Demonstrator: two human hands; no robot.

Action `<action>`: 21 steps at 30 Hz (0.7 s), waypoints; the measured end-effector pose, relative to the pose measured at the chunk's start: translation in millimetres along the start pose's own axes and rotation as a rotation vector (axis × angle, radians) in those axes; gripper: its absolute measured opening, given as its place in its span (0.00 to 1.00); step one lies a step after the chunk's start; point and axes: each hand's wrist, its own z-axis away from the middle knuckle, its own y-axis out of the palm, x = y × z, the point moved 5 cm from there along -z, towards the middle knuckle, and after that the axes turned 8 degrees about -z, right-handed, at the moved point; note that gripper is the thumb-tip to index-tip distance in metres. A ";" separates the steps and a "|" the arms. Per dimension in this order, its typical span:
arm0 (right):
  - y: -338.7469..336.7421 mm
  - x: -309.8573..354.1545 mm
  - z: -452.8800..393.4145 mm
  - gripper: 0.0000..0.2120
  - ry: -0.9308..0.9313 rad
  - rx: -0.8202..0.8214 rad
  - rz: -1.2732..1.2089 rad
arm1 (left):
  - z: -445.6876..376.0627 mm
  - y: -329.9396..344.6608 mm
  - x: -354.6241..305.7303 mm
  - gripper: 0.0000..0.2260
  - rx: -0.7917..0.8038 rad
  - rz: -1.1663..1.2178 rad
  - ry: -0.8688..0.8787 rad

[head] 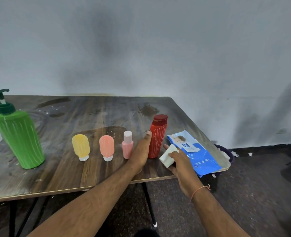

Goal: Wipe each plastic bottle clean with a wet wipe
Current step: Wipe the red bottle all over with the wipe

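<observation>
a worn wood-grain table (59,168) stands against a grey wall (141,48), dark floor (252,194) showing past its right edge. along the table from 9 to 3 o'clock stand a green pump bottle (19,137), a yellow bottle (81,147), an orange bottle (107,145), a pink bottle (127,145) and a red bottle (157,138), all upright. the left hand (140,151) reaches beside the red bottle with straight fingers. the right hand (182,164) pinches a folded wet wipe (168,156). a blue wipe pack (195,153) lies at the 3 o'clock edge, a dark bin (227,152) just beyond.
</observation>
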 end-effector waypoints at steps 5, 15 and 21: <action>1.8 -0.7 2.6 0.17 0.009 0.022 0.103 | 3.7 3.4 2.3 0.33 0.064 -0.038 0.073; 3.7 2.5 18.1 0.12 -0.041 0.069 0.156 | 33.1 -13.8 -4.4 0.32 -0.041 0.094 0.024; 14.6 -2.8 23.1 0.09 -0.113 0.073 0.205 | 90.4 -62.3 6.0 0.34 -0.073 0.254 0.073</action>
